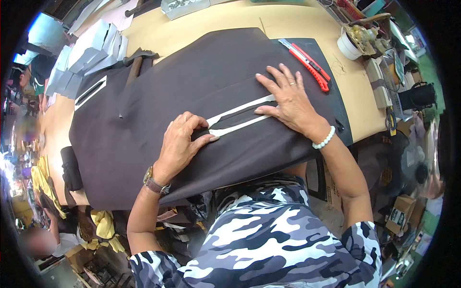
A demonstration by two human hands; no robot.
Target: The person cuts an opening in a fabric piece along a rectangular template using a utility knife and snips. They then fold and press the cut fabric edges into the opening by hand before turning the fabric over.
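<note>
A long white frame-shaped piece point(240, 128), with a narrow slot along its middle, lies on dark brown sheet material point(144, 158). My left hand point(180, 139) has its fingers curled at the left end of this piece, with thumb and forefinger on its edges. Spread flat, my right hand point(290, 103) rests over the right end and covers it; the thumb touches the lower strip and the other fingers reach onto the brown sheet. A red box cutter point(307, 65) with its blade out lies beyond my right hand on a dark cutting mat point(338, 103).
A hammer point(137, 65) lies at the far left edge of the sheet. Another white slotted piece point(91, 92) is near white boxes point(91, 48). A white tub point(349, 46) stands at the back right of the yellow table point(307, 19). A dark roll point(71, 168) sits at left.
</note>
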